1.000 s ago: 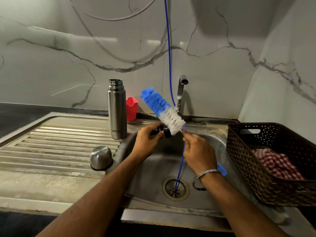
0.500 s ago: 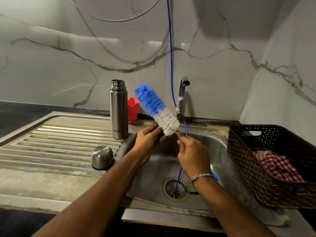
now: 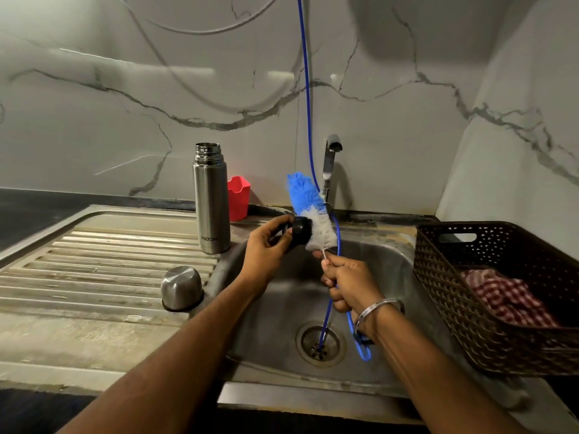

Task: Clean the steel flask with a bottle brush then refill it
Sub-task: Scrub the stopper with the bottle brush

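The steel flask [image 3: 211, 198] stands open and upright on the drainboard at the sink's back left corner. Its steel cap [image 3: 181, 288] sits upside down on the drainboard, nearer to me. Over the sink basin [image 3: 275, 308], my right hand [image 3: 347, 285] grips the blue wire handle of the bottle brush [image 3: 310, 208], whose blue and white bristles point up. My left hand [image 3: 266, 245] holds a small black stopper [image 3: 301, 230] pressed against the white bristles.
A tap [image 3: 330, 164] rises behind the basin, with a thin blue hose [image 3: 306, 98] running down into the drain [image 3: 319, 343]. A small red cup [image 3: 238, 197] stands behind the flask. A brown basket [image 3: 470, 308] holding a checked cloth [image 3: 504, 297] sits at the right.
The brush has swung more upright and to the right. My right hand slid lower on the handle. The black stopper in my left hand now shows against the white bristles.
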